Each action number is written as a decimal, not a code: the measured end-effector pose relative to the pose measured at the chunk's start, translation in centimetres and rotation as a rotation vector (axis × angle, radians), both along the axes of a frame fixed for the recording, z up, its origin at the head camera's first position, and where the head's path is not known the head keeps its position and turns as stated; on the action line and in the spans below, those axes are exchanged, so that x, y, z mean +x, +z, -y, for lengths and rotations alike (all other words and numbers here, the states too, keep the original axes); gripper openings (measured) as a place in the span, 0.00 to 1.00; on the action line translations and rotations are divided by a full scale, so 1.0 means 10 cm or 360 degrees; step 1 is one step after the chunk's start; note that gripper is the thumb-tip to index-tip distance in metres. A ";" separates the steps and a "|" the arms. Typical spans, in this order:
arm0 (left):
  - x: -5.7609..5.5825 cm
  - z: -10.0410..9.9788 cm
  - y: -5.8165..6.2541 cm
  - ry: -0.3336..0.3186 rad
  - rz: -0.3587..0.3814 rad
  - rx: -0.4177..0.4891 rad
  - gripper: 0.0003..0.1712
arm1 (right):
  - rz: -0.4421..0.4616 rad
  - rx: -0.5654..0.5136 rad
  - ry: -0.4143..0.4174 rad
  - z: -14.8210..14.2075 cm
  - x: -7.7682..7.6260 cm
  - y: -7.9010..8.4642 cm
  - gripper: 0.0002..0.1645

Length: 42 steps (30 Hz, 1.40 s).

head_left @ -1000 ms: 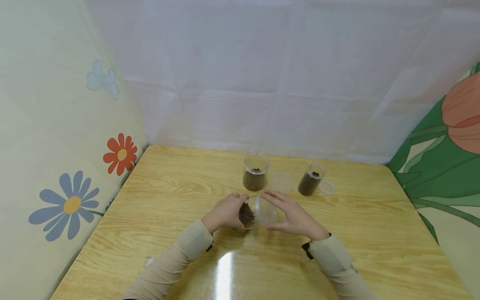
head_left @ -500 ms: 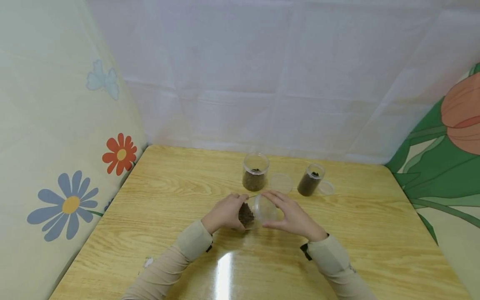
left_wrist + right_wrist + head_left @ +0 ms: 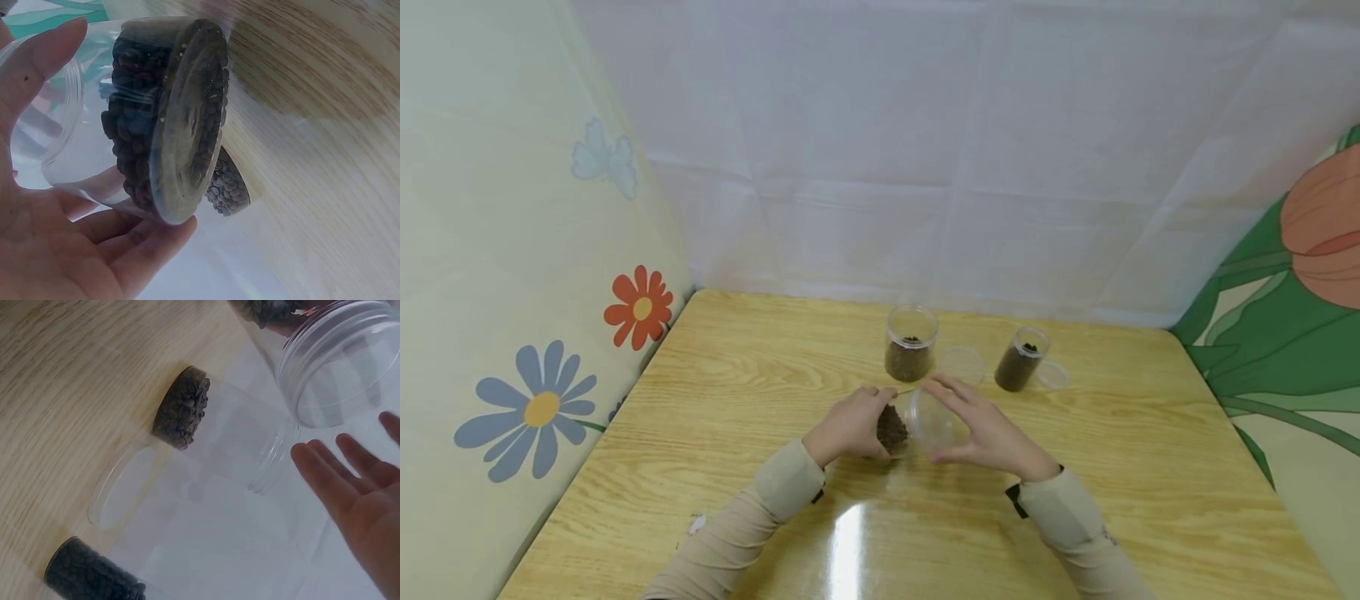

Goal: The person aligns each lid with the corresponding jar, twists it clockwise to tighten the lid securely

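My left hand [image 3: 852,425] grips a clear, tilted jar [image 3: 94,159] round its side, with fingers and thumb curled about it. Dark beans [image 3: 134,119] are packed at the jar's base. The jar's ridged, see-through top end [image 3: 340,369] points toward my right hand [image 3: 992,429]. In the right wrist view, the right fingers [image 3: 328,475] are spread and nearly straight, just beside that end. From the head view, the right thumb and fingers stand around the same rim.
Behind the hands stands a wide clear jar [image 3: 908,364] part filled with dark beans, beside a clear lid [image 3: 962,367]. Farther right is a narrower jar [image 3: 1017,369] with dark contents and a small lid [image 3: 1052,376]. A white curtain [image 3: 850,233] hangs behind the wooden table [image 3: 752,358].
The right thumb and fingers drew in slightly round the jar's top end half a second ago and now stand wider apart. The left hand and jar hold nearly the same place.
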<state>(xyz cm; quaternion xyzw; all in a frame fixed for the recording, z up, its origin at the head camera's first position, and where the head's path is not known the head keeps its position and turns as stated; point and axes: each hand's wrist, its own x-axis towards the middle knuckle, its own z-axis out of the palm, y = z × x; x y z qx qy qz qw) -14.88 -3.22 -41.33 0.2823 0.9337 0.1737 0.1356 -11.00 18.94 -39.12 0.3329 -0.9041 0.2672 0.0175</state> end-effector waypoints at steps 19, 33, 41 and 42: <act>-0.02 -0.01 0.02 -0.0006 -0.0023 -0.0008 0.55 | 0.0014 0.0028 -0.0033 0.02 -0.03 -0.04 0.50; -0.01 -0.01 -0.01 -0.0011 -0.0023 0.0000 0.55 | -0.0007 0.0045 -0.0055 0.00 -0.01 -0.03 0.54; -0.01 -0.01 0.00 -0.0006 -0.0004 -0.0012 0.54 | -0.0072 0.0019 0.0166 -0.04 -0.04 -0.04 0.54; -0.01 -0.01 0.00 -0.0007 -0.0003 -0.0014 0.54 | -0.0088 0.0017 0.0181 -0.04 -0.04 -0.04 0.54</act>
